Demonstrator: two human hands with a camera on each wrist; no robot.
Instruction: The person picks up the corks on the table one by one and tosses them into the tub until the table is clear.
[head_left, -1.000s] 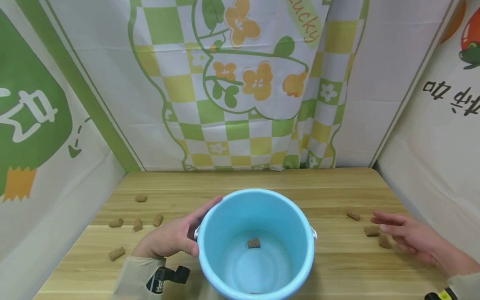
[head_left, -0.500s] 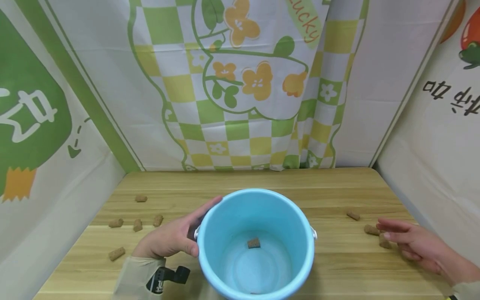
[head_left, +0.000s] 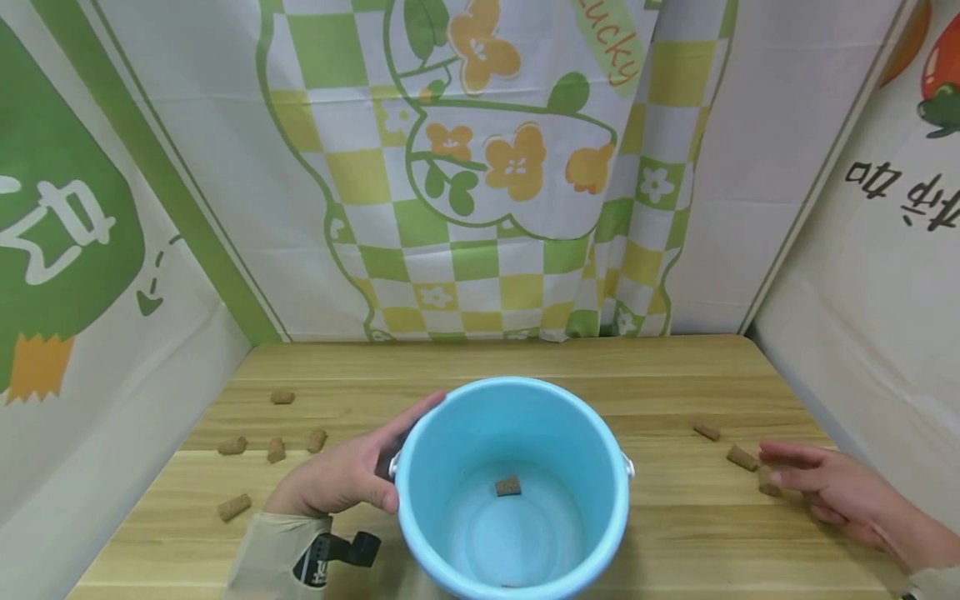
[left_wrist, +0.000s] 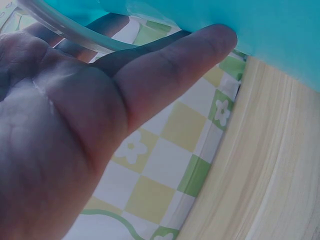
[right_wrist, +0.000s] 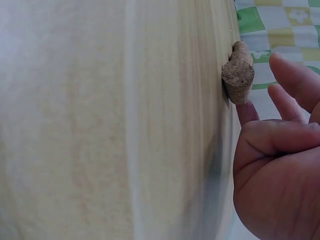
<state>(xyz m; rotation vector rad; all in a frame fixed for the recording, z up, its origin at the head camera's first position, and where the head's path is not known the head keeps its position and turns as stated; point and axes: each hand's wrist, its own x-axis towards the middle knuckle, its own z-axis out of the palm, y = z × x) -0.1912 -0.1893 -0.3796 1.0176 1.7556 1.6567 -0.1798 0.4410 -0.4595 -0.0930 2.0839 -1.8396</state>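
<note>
A light blue bucket stands at the front middle of the table; one wine cork lies on its floor. My left hand rests against the bucket's left side, thumb near the front and fingers reaching toward the back. In the left wrist view its thumb lies straight against the blue wall. On the right, my right hand is at the nearest cork, its fingertips touching or nearly touching it and not closed round it. A second cork lies just beyond, a third farther back.
Several loose corks, one of them a cork near the left sleeve, lie on the left of the wooden table. White fabric walls stand on both sides, and a green and yellow checked curtain hangs behind. A white handle joint juts from the bucket's right.
My right hand has shifted a little right and toward me, coming to the nearest cork. The cork just beyond has turned to lie diagonally. Left hand and bucket stay put.
</note>
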